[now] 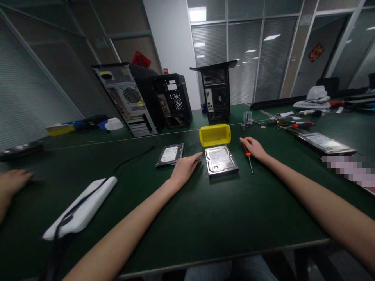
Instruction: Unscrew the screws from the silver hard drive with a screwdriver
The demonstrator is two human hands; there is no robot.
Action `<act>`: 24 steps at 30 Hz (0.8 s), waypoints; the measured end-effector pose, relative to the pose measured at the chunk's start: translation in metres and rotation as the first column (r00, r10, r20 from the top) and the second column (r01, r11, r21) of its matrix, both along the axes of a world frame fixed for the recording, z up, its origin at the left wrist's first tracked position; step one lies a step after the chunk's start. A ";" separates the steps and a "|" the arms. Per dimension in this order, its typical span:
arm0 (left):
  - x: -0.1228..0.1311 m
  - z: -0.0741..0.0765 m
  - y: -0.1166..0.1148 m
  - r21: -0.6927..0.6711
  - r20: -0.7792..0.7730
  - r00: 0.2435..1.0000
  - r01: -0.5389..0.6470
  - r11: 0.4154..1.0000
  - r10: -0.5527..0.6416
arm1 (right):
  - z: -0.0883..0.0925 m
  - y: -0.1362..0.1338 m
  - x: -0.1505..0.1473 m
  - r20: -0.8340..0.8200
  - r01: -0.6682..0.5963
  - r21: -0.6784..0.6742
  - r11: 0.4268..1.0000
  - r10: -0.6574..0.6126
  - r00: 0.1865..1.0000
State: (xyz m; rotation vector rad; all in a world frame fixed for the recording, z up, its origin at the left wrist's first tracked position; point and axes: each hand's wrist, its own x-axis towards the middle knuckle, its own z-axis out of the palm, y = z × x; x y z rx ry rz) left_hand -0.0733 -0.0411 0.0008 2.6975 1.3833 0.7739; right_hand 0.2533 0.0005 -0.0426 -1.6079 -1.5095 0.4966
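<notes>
My left hand (185,168) rests on the green table with its fingers stretched out and nothing in them. Its fingertips lie just left of a silver hard drive (220,160), apart from it. Another hard drive (170,154), with a black edge and white label, lies behind my left wrist. To the right of the silver drive, my right hand (254,149) has its fingers around the orange handle of a screwdriver (248,153), whose tip points toward me. Directly behind the silver drive stands a yellow open box (215,136).
Three computer cases (129,97) stand at the back. A white power bank-like block (84,207) with a black strap lies left, near another person's hand (14,181). Further right are a hard drive (325,143), a red-black tool (303,125) and a clear container (247,118).
</notes>
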 end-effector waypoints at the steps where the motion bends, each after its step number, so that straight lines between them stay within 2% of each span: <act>1: 0.001 0.003 -0.002 -0.007 0.033 0.999 0.009 1.000 -0.009 | 0.000 0.000 0.000 0.001 0.001 -0.002 1.000 -0.001 1.000; 4: 0.008 0.014 -0.011 -0.027 0.228 0.974 -0.001 1.000 0.007 | 0.000 0.000 0.000 0.009 0.007 -0.010 1.000 -0.007 1.000; 6: 0.016 0.020 -0.021 -0.102 0.348 0.937 0.021 0.995 0.016 | 0.001 -0.001 0.000 0.015 0.016 -0.016 1.000 -0.016 1.000; 10: 0.028 0.025 -0.042 -0.272 0.450 0.893 0.165 0.948 -0.026 | 0.002 -0.002 0.001 0.021 0.016 -0.027 1.000 -0.016 1.000; 13: 0.028 0.025 -0.051 -0.317 0.467 0.883 0.217 0.923 -0.048 | 0.003 -0.003 0.001 0.024 0.008 -0.026 1.000 -0.008 1.000; 18: 0.022 0.023 -0.049 -0.344 0.441 0.896 0.225 0.912 -0.055 | 0.004 -0.004 0.001 0.029 0.000 -0.024 1.000 0.001 1.000; 24: 0.022 0.022 -0.050 -0.289 0.397 0.912 0.229 0.930 -0.101 | 0.004 -0.005 0.001 0.034 0.004 -0.018 1.000 -0.003 0.999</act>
